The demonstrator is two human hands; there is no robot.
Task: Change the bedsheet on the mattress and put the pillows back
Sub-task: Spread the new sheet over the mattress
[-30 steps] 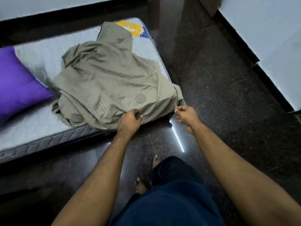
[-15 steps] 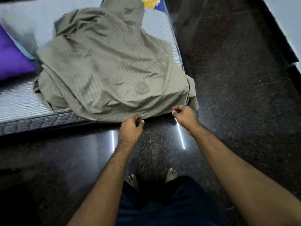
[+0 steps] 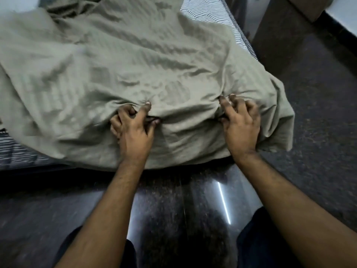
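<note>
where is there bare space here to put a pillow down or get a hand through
Bare mattress shows only as a strip at the far right, beyond the bedsheet, and a sliver at the left edge. The dark floor right of the mattress is open, as is the floor between the arms. The near edge is crowded: left hand and right hand both grip bunched sheet.
</note>
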